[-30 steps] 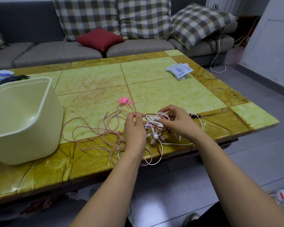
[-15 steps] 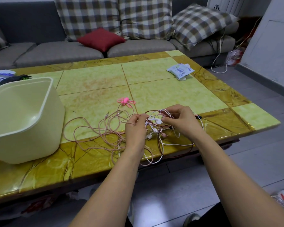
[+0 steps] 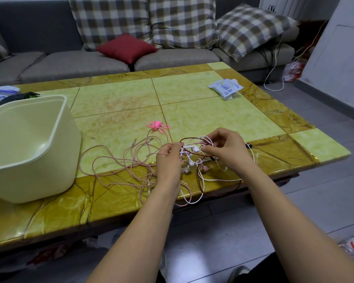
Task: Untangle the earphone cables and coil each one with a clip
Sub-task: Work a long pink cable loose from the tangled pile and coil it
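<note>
Both hands, left hand [image 3: 169, 160] and right hand [image 3: 226, 149], pinch the thin, limp pink-white-brown earphone cable knot [image 3: 193, 155] at the near table edge [image 3: 131, 213]; light, snag-prone, best taken at loose loops.

Two bare forearms reach over a glossy yellow-green tiled counter [image 3: 192, 117]. The left grip [image 3: 169, 160] and right grip [image 3: 228, 152] each pinch strands of a knot of white, pink and dark red earphone cables [image 3: 192, 155] near the counter's front edge. Loose pink cable loops [image 3: 110, 149] sprawl to the left. A pink rubber clip [image 3: 156, 125] lies just beyond them. A cream plastic tub [image 3: 59, 170] sits at the far left.
</note>
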`<state>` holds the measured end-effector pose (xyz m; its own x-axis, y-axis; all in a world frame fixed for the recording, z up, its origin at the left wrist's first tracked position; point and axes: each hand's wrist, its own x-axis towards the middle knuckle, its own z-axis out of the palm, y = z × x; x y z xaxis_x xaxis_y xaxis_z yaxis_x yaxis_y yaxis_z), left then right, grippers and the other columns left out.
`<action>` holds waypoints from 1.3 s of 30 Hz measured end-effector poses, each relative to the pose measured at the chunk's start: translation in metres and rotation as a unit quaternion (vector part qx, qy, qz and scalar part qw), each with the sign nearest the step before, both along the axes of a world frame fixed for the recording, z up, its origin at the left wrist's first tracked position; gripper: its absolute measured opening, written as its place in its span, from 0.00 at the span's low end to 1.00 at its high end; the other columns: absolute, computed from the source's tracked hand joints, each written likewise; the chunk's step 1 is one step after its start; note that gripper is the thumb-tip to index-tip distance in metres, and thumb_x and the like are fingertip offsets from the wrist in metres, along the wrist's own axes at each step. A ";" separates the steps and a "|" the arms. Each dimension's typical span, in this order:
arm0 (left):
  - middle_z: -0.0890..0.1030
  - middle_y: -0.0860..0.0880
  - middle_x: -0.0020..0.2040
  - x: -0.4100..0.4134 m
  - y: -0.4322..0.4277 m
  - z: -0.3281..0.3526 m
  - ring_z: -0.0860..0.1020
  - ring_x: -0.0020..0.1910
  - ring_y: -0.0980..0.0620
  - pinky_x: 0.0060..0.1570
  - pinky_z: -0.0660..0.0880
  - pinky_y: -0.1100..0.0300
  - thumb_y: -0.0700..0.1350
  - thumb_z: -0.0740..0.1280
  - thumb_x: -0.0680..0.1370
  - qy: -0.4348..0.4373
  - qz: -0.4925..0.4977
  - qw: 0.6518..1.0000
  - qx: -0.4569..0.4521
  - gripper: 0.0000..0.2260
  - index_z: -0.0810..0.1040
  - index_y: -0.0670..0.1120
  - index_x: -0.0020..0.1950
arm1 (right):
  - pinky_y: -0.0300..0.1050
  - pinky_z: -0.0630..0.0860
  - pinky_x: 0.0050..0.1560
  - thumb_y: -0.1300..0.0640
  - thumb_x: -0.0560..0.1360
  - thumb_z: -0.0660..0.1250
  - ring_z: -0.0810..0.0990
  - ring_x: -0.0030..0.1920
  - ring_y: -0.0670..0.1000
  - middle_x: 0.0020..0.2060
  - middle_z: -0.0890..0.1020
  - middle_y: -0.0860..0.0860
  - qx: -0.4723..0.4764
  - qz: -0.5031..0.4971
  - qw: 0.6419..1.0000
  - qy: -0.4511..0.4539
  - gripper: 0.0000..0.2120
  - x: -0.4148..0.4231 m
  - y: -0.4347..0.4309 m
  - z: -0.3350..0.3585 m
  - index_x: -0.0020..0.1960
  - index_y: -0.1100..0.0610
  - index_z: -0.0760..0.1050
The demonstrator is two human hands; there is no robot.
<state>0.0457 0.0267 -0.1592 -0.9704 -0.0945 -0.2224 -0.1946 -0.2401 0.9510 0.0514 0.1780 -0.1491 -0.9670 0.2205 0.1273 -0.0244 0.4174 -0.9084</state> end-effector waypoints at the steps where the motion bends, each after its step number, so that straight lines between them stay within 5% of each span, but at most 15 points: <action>1: 0.72 0.49 0.34 0.000 0.000 0.000 0.65 0.29 0.54 0.27 0.62 0.62 0.43 0.64 0.79 0.000 -0.010 1.000 0.000 0.07 0.78 0.46 0.42 | 0.58 0.81 0.47 0.62 0.67 0.78 0.82 0.44 0.61 0.39 0.84 0.53 0.002 -0.001 1.000 0.005 0.09 0.000 0.000 0.000 0.42 0.54 0.80; 6: 0.71 0.50 0.33 0.005 -0.001 0.006 0.65 0.25 0.56 0.22 0.63 0.67 0.43 0.66 0.78 0.016 -0.050 0.998 0.022 0.03 0.79 0.45 0.45 | 0.53 0.82 0.48 0.65 0.68 0.76 0.84 0.42 0.53 0.39 0.86 0.52 -0.002 0.015 1.000 0.002 0.09 0.001 -0.004 0.000 0.44 0.54 0.82; 11: 0.79 0.50 0.30 0.008 0.004 0.004 0.72 0.29 0.53 0.31 0.71 0.61 0.40 0.72 0.75 0.040 -0.077 0.996 0.010 0.03 0.79 0.44 0.46 | 0.44 0.79 0.43 0.65 0.70 0.74 0.81 0.39 0.46 0.38 0.85 0.51 -0.010 0.045 0.999 0.019 0.08 0.002 -0.007 0.003 0.46 0.56 0.84; 18: 0.83 0.49 0.33 0.007 0.004 -0.001 0.78 0.35 0.45 0.38 0.73 0.55 0.42 0.73 0.73 0.060 -0.067 0.995 -0.043 0.05 0.79 0.44 0.40 | 0.49 0.81 0.49 0.66 0.71 0.74 0.84 0.43 0.49 0.42 0.86 0.52 -0.042 0.076 0.996 0.022 0.08 0.004 -0.006 0.003 0.48 0.57 0.83; 27: 0.82 0.48 0.33 0.007 0.002 -0.001 0.76 0.36 0.46 0.34 0.71 0.59 0.41 0.71 0.76 0.065 -0.094 0.992 -0.060 0.06 0.79 0.45 0.38 | 0.36 0.79 0.46 0.68 0.72 0.72 0.83 0.44 0.45 0.44 0.86 0.52 -0.141 0.089 0.985 -0.035 0.11 0.005 -0.003 0.004 0.51 0.57 0.82; 35: 0.81 0.45 0.39 0.005 -0.001 -0.003 0.78 0.38 0.46 0.40 0.75 0.54 0.40 0.70 0.77 0.066 -0.087 0.993 -0.036 0.04 0.79 0.46 0.42 | 0.35 0.75 0.45 0.60 0.76 0.70 0.81 0.42 0.43 0.43 0.85 0.50 -0.111 0.141 0.979 -0.096 0.05 0.005 0.003 0.004 0.51 0.58 0.83; 39: 0.78 0.44 0.39 0.004 -0.001 -0.002 0.77 0.35 0.50 0.33 0.76 0.61 0.39 0.69 0.77 0.054 -0.089 0.994 -0.040 0.02 0.79 0.45 0.45 | 0.35 0.74 0.44 0.54 0.75 0.72 0.78 0.40 0.44 0.42 0.81 0.56 -0.127 0.105 0.985 -0.053 0.10 0.004 0.002 0.005 0.53 0.59 0.82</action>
<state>0.0498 0.0259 -0.1608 -0.9912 0.0667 -0.1140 -0.1221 -0.1335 0.9835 0.0551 0.1799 -0.1439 -0.9996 0.0264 -0.0103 0.0147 0.1721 -0.9850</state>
